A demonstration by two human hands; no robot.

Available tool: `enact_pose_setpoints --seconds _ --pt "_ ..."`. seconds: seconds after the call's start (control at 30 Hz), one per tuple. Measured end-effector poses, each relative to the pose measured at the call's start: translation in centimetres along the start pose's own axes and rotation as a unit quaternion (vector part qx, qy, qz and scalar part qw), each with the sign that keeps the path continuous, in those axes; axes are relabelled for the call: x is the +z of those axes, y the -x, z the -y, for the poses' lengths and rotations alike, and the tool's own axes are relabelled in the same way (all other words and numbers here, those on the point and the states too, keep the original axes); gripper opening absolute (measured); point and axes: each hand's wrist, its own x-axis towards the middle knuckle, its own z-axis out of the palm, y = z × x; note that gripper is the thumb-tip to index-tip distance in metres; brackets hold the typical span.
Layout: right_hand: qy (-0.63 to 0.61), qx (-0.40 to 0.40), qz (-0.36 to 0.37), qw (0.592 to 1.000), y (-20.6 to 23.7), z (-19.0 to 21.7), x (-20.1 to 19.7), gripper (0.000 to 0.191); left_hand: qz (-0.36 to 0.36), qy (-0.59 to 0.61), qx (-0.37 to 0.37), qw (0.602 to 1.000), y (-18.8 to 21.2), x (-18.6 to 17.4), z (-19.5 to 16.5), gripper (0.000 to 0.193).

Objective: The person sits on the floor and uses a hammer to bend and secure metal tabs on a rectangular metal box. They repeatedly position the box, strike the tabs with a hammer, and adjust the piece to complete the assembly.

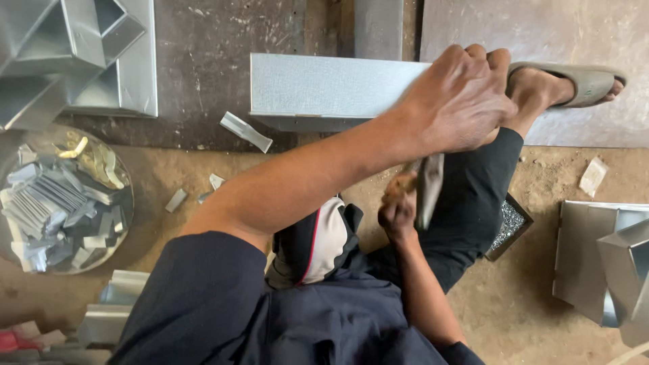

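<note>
Here, left hand (pixel 456 101) on flat sheet-metal box (pixel 324 91)

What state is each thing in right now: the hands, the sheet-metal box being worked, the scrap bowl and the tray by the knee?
Left hand: closed, pressing on the box end.
Right hand: gripping a wooden-handled tool, blade blurred.
Sheet-metal box: lying on its side on the floor.
Round bowl: full of metal offcuts.
Small tray: holds shiny bits, partly hidden by the knee.
Sandal: on the foot.
</note>
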Motion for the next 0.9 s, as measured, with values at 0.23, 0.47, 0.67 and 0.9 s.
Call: enact_pose_setpoints --seconds 0.23,0.47,0.67,0.9 --pt "-0.116 0.047 -0.076 0.989 -1.4 -1.6 1.0 0.042 -0.099 0.005 0.017 0.995 0.6 -1.1 0.0 0.013" --pt "-0.253 0.408 0.235 0.845 1.8 -1.9 0.5 0.044 0.087 0.016 0.015 0.996 0.1 -2.5 0.0 0.011" --pt "0.077 0.189 0.157 0.966 -0.2 -1.7 0.0 0.040 0.116 -0.010 0.011 0.993 0.0 -3.1 -0.5 0.014" --pt "0.018 -0.021 -0.105 0.994 -9.0 -4.7 -4.6 0.019 -0.015 -0.002 0.074 0.997 -0.9 -5.1 -1.7 0.071"
